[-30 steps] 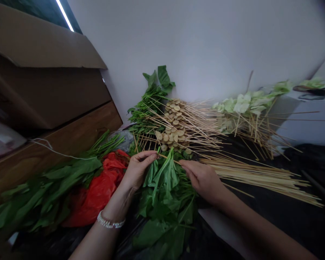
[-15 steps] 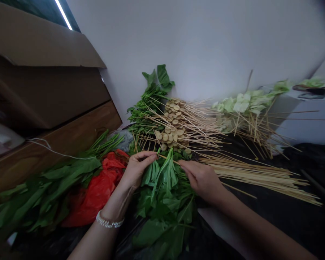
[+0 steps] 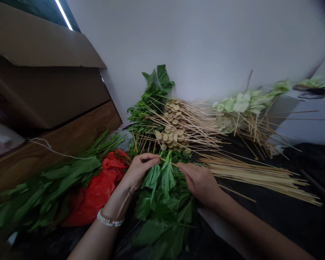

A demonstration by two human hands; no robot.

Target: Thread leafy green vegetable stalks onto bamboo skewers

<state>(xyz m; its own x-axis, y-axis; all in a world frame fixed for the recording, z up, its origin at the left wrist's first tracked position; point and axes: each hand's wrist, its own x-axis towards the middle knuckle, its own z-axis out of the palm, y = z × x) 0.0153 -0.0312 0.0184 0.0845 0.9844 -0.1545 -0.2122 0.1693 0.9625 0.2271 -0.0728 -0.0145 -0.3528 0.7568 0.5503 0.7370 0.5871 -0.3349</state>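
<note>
Watching through the head camera, I see a cluster of green leaves (image 3: 167, 177) between the two hands, limp and slightly glossy, pale stalks uppermost and blades drooping, on a thin stick (image 3: 174, 164). The left hand (image 3: 141, 169) has thumb and finger pinched at the stick's end; the right hand (image 3: 199, 178) is closed around its shaft, the tail jutting out beyond. Fingers hide the tip from me. Below the hands lies a darker leafy heap (image 3: 162, 213). Left of the left hand sit a red plastic bag (image 3: 97, 195) and loose greens (image 3: 59, 180); past both hands, skewered pale slices (image 3: 176, 119) form a pile, and bare sticks (image 3: 262, 177) fan out just right of the right hand. Compared with half a second ago, the left fingertips sit slightly lower and the stalks have shifted a little toward the left hand.
</note>
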